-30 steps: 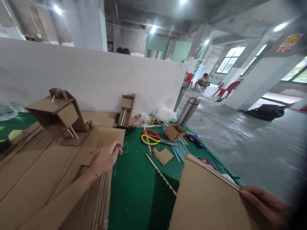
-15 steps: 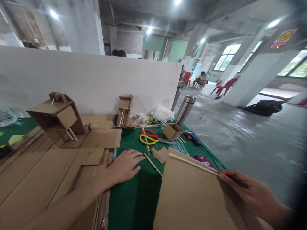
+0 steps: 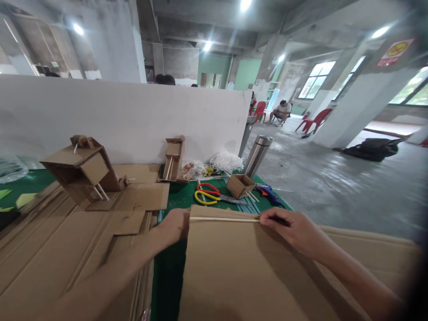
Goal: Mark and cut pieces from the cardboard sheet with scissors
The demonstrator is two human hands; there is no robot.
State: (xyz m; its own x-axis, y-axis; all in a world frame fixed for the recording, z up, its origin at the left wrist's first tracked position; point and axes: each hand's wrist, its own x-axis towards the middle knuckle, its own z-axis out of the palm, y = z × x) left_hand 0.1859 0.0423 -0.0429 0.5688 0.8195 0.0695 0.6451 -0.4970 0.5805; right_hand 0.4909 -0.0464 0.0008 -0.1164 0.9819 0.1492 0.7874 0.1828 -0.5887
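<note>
A large cardboard sheet (image 3: 227, 267) is tilted up before me. Along its upper edge lies a thin wooden stick (image 3: 224, 219). My right hand (image 3: 279, 221) pinches the stick's right end against the sheet, thumb and fingers closed. At the sheet's upper left corner is my left hand (image 3: 177, 222), its fingers hidden behind the cardboard. Just beyond the sheet are scissors (image 3: 210, 195) with red and yellow handles and a small open cardboard box (image 3: 240, 185).
Cardboard sheets (image 3: 43, 249) cover the left of the green table, bearing a cardboard structure (image 3: 83, 169). A smaller cardboard piece (image 3: 174, 158), white string (image 3: 225, 161), a steel flask (image 3: 259, 156) and a glue gun (image 3: 269, 194) stand farther back, before a white partition (image 3: 127, 116).
The cardboard sheet and stick have moved left with my right hand, and the stick is now nearly level. My left hand, open before, has reached the sheet's left corner.
</note>
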